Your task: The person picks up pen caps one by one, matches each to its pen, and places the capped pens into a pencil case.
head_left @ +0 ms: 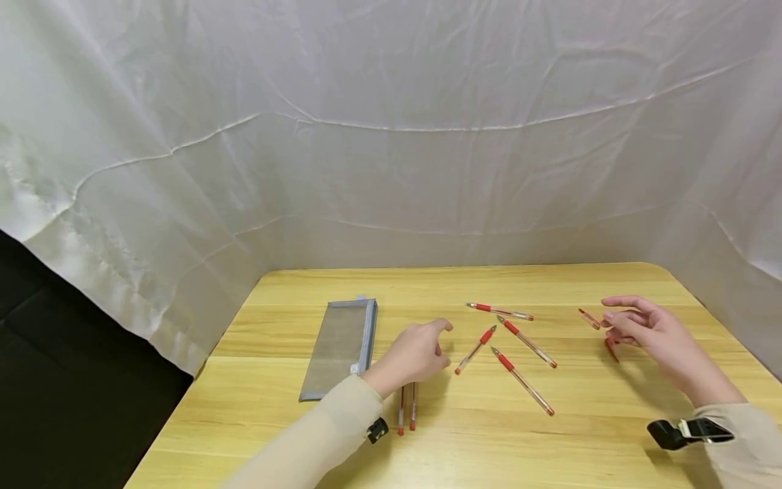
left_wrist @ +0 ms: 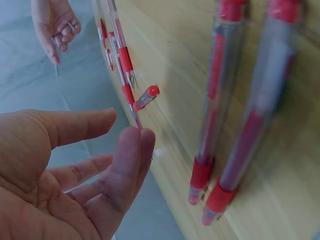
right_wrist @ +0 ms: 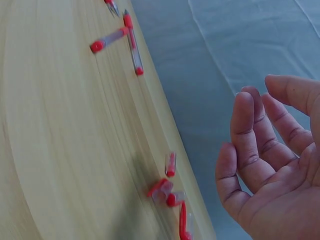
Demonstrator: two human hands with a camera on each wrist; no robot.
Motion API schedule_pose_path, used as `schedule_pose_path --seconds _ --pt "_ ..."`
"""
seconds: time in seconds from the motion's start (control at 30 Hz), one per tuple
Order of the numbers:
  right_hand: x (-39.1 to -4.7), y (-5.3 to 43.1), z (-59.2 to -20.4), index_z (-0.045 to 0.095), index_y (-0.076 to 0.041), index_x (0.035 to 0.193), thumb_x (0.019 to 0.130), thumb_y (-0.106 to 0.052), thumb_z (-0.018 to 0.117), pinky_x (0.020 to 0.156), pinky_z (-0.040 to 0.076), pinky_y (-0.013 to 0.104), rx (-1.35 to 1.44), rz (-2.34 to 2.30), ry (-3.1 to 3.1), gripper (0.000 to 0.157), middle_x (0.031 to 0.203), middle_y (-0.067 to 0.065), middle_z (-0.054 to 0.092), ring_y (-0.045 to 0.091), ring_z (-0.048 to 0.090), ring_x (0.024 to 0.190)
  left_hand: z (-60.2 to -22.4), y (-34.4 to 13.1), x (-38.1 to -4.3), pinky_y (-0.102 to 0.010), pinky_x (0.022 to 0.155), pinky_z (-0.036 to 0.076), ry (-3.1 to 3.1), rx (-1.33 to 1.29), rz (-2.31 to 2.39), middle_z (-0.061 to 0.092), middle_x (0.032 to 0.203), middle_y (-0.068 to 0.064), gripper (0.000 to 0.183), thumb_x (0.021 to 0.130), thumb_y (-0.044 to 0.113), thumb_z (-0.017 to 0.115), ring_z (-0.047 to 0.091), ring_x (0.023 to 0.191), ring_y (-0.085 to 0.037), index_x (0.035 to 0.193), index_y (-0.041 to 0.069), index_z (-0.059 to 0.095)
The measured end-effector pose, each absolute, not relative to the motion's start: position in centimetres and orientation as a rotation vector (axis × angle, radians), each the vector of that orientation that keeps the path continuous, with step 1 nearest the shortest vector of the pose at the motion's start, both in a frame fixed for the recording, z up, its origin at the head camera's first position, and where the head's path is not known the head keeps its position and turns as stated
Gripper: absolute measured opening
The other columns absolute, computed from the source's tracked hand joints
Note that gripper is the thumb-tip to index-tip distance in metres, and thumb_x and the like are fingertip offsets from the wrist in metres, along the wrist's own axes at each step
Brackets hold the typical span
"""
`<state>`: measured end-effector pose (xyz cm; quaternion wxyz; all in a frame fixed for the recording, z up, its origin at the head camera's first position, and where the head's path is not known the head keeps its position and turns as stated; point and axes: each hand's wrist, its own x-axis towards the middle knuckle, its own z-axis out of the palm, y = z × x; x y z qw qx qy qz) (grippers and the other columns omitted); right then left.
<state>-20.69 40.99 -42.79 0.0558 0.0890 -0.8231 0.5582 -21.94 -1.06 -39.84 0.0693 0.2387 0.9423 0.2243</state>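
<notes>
My left hand (head_left: 415, 353) is over the table between a zippered pouch and some red pens, its fingers loosely bent and holding nothing. Two red gel pens (head_left: 401, 411) lie side by side beneath its wrist, large in the left wrist view, partly hidden by the arm in the head view. Several more uncapped red gel pens (head_left: 523, 382) lie scattered just right of that hand, tips pointing away or leftward. At the right, my right hand (head_left: 656, 336) hovers over red pen caps (head_left: 589, 319) with fingers relaxed. The right wrist view shows its palm bare, several caps (right_wrist: 171, 164) lying beyond.
A grey mesh pouch (head_left: 339, 343) with a zipper along its right side lies flat left of the left hand. The wooden table (head_left: 464, 455) ends at a pale hanging curtain (head_left: 427, 176) behind. Black cloth (head_left: 73, 380) hangs at the left.
</notes>
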Motion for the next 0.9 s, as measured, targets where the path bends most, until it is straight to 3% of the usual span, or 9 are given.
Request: schedule_pose_path --seconds 0.13,0.2,0.27,0.37,0.5,0.6,0.67,0.73,0.9 --pt "-20.9 42.1 -42.8 0.062 -0.042 0.125 0.112 -0.011 0.057 0.075 0.057 0.016 0.221 1.7 -2.512 0.035 0.1 -0.024 0.076 0.001 0.074 0.086 -40.2 0.2 -22.8 -0.021 0.047 0.034 2.826 0.686 0.642 0.055 0.063 0.004 0.061 0.097 0.009 0.076 0.039 0.047 -0.006 0.154 0.013 0.054" --pt "-21.0 42.5 -42.9 0.062 -0.045 0.123 0.112 -0.011 0.057 0.074 0.056 0.016 0.193 1.7 -2.523 0.035 0.1 -0.026 0.076 0.0 0.073 0.086 -40.4 0.8 -23.1 -0.021 0.045 0.033 2.836 0.66 0.612 0.067 0.074 0.0 0.063 0.097 0.011 0.077 0.035 0.045 -0.007 0.155 0.015 0.054" --pt "-21.2 42.9 -43.0 0.062 -0.046 0.122 0.112 -0.012 0.057 0.074 0.056 0.015 0.187 1.69 -2.536 0.036 0.1 -0.027 0.075 -0.002 0.072 0.086 -40.5 1.4 -23.4 -0.022 0.046 0.037 2.853 0.63 0.57 0.078 0.099 -0.003 0.064 0.096 0.013 0.079 0.038 0.047 -0.009 0.155 0.017 0.055" --pt "-21.6 43.4 -43.2 0.06 -0.049 0.121 0.112 -0.013 0.057 0.073 0.056 0.014 0.183 1.628 -2.573 0.036 0.098 -0.028 0.075 -0.005 0.072 0.086 -40.5 1.9 -23.7 -0.026 0.062 0.052 2.894 0.6 0.502 0.074 0.139 -0.003 0.066 0.092 0.016 0.082 0.061 0.069 -0.011 0.153 0.021 0.057" --pt "-21.9 44.4 -43.5 0.057 -0.05 0.121 0.112 -0.021 0.058 0.072 0.057 0.016 0.151 1.482 -2.658 0.031 0.096 -0.031 0.073 -0.006 0.071 0.086 -40.8 2.7 -23.9 -0.036 0.089 0.06 2.906 0.592 0.46 0.07 0.145 0.0 0.066 0.09 0.021 0.086 0.072 0.114 -0.019 0.151 0.023 0.06" --pt "-22.3 45.0 -43.5 0.055 -0.049 0.122 0.112 -0.028 0.058 0.072 0.059 0.02 0.114 1.397 -2.735 0.023 0.097 -0.033 0.07 -0.008 0.07 0.087 -41.0 3.1 -24.1 -0.039 0.095 0.06 2.895 0.574 0.463 0.07 0.146 0.001 0.066 0.09 0.022 0.087 0.07 0.124 -0.023 0.15 0.024 0.061" --pt "-22.4 45.3 -43.4 0.057 -0.044 0.123 0.112 -0.031 0.059 0.072 0.059 0.022 0.091 1.352 -2.783 0.017 0.096 -0.03 0.07 -0.008 0.069 0.086 -41.0 3.3 -24.2 -0.039 0.096 0.059 2.892 0.56 0.477 0.069 0.146 0.001 0.066 0.089 0.019 0.087 0.069 0.125 -0.022 0.149 0.024 0.062" --pt "-22.5 45.5 -43.4 0.061 -0.03 0.127 0.111 -0.031 0.06 0.071 0.059 0.023 0.075 1.298 -2.822 0.016 0.095 -0.023 0.073 -0.006 0.068 0.084 -41.1 3.5 -24.4 -0.037 0.097 0.058 2.885 0.55 0.494 0.069 0.147 0.001 0.066 0.088 0.015 0.087 0.068 0.125 -0.02 0.149 0.024 0.062" --pt "-22.6 45.3 -43.5 0.057 0.008 0.134 0.109 -0.026 0.065 0.065 0.054 0.025 0.075 1.146 -2.911 0.043 0.089 0.0 0.079 0.003 0.07 0.074 -41.3 3.8 -24.8 -0.031 0.093 0.055 2.862 0.535 0.529 0.068 0.148 0.0 0.066 0.088 0.011 0.085 0.065 0.111 -0.014 0.149 0.022 0.062"
